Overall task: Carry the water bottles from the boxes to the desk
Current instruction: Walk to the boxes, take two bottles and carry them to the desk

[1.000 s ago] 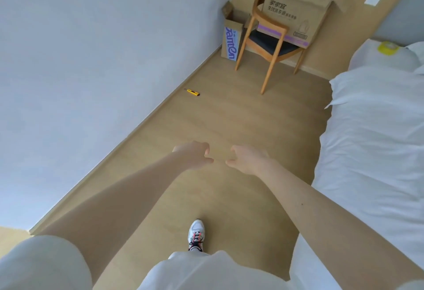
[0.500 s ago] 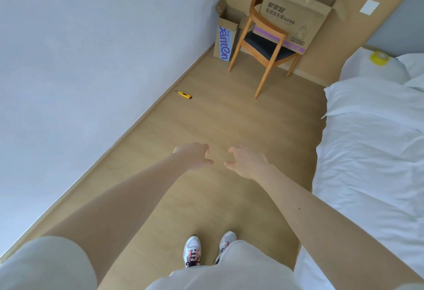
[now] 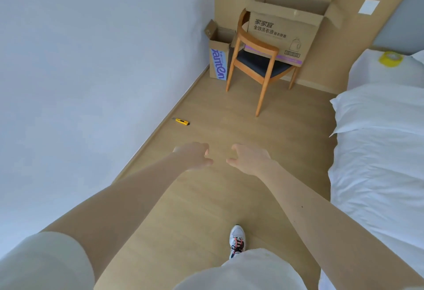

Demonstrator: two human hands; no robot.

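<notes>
A large open cardboard box (image 3: 283,35) rests on a wooden chair (image 3: 254,64) against the far wall. Beside it in the corner stands a narrow open box (image 3: 219,60) with blue lettering. No water bottles or desk are visible; the insides of both boxes are hidden. My left hand (image 3: 195,155) and my right hand (image 3: 247,157) reach out in front of me over the floor, fingers loosely curled, holding nothing. They are well short of the boxes.
A yellow utility knife (image 3: 181,121) lies on the wooden floor near the left wall's baseboard. A bed with white linen (image 3: 378,152) runs along the right, with a yellow tape roll (image 3: 390,59) on it. My right shoe (image 3: 237,240) is forward.
I have walked closer to the chair and boxes, which appear larger. My right foot has stepped forward. Both hands stay out front, empty, a little further apart.
</notes>
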